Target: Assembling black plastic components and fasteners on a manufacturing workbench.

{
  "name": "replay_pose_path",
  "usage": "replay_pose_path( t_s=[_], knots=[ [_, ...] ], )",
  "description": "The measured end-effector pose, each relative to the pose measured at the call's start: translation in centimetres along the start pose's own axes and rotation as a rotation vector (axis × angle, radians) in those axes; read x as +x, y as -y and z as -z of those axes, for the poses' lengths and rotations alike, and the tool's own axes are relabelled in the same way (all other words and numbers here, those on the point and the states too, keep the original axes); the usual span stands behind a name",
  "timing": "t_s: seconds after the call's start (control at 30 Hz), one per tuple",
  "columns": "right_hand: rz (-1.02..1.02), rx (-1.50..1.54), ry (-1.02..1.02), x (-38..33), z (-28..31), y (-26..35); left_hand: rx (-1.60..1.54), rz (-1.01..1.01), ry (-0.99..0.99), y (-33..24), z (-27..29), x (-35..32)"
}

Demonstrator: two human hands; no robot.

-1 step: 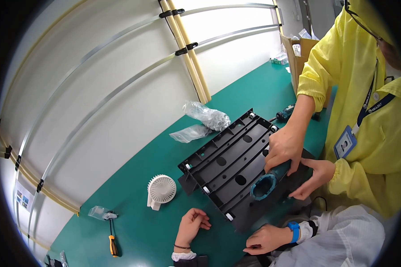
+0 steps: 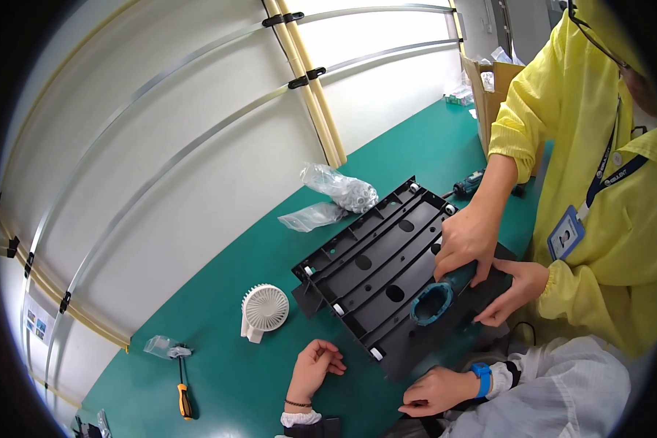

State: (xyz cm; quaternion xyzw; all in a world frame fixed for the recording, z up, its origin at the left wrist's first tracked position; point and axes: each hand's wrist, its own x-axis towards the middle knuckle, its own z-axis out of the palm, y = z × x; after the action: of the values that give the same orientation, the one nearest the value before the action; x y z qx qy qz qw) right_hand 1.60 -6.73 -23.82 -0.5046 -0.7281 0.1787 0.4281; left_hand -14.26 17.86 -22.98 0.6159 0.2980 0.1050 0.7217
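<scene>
My left hand (image 2: pixel 315 372) rests on the green table at the near corner of a black plastic panel (image 2: pixel 379 266), its fingers loosely curled with nothing in them. Just right of it lies my right hand (image 2: pixel 438 392), fingers bent inward and partly hidden, beside the panel's near edge and touching no visible part. The ribbed panel has round holes and small white rollers along two edges. A co-worker's hand grips a dark teal tool (image 2: pixel 432 303) with an open oval end over the panel. That person's other hand (image 2: pixel 517 292) is at the panel's right side.
A white handheld fan (image 2: pixel 264 308) sits left of the panel. Farther left lies an orange-handled screwdriver (image 2: pixel 185 401) near a small clear bag (image 2: pixel 162 347). Plastic bags of parts (image 2: pixel 343 190) lie behind the panel. A power screwdriver (image 2: pixel 467 184) and a cardboard box (image 2: pixel 489 95) are at the far right.
</scene>
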Motion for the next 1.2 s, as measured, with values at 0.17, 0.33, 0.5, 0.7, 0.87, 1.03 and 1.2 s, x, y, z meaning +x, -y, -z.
replay_pose_path(
  t_s=[0.17, 0.33, 0.5, 0.7, 0.87, 1.03, 1.2],
  knots=[
    [0.005, -0.032, 0.003, -0.1, -0.3, 0.0, 0.01, -0.015, 0.014, -0.2, 0.0, 0.0],
    [-0.011, -0.049, 0.02, 0.2, 0.1, 0.5, -0.009, -0.027, 0.028, 0.0, 0.1, 0.2],
    [0.002, -0.115, 0.009, 0.2, 0.2, 0.6, -0.026, -0.041, 0.042, -0.2, -0.1, 0.2],
    [0.023, -0.118, 0.011, 0.1, -0.2, 0.7, -0.009, -0.049, 0.039, 0.0, 0.0, 0.2],
    [0.039, -0.127, -0.011, -0.3, -0.7, 0.6, -0.001, -0.048, 0.014, 0.3, 0.1, 0.4],
    [0.021, -0.188, 0.005, -0.3, -0.7, 1.3, -0.003, -0.082, 0.034, 0.5, 0.3, 0.7],
    [0.042, -0.22, -0.022, -0.5, -1.3, 1.3, 0.004, -0.105, 0.061, 1.1, 0.7, 1.2]
  ],
)
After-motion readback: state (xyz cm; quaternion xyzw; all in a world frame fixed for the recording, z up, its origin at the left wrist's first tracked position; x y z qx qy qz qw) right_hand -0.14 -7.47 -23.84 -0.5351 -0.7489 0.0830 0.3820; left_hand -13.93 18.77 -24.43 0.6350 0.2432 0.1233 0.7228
